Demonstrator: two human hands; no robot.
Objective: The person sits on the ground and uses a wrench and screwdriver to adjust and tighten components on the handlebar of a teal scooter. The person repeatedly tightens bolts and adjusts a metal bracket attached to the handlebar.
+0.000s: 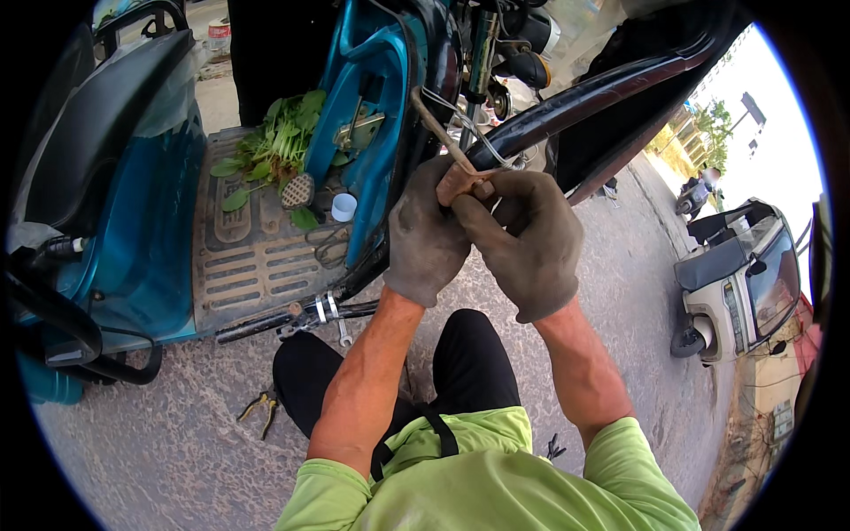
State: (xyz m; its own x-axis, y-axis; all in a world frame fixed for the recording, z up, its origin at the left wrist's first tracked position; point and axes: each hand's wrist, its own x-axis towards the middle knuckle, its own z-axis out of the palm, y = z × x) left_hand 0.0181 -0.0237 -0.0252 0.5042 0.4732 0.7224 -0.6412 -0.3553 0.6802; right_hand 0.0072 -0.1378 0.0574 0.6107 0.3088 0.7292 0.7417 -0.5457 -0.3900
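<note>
Both hands wear grey work gloves and meet at a rusty metal bracket [456, 184] with a bent rod, beside the end of a dark tube [531, 115] with silver wire around it. My left hand [423, 239] is closed around the bracket from the left, its fingertips partly hidden. My right hand [527, 234] has curled fingers at the rusty bolt [482, 188] on the bracket, pinching it. The tube is part of a teal scooter with a teal inner panel [363, 71] just left of the hands.
Leafy greens [279, 133] and a white cap [343, 207] lie on the footboard [243, 274]. A steel wrench [343, 332] is at the lower bar; yellow-handled pliers [258, 410] lie on the pavement [602, 265]. A white three-wheeler [722, 301] and a rider [698, 190] are at right.
</note>
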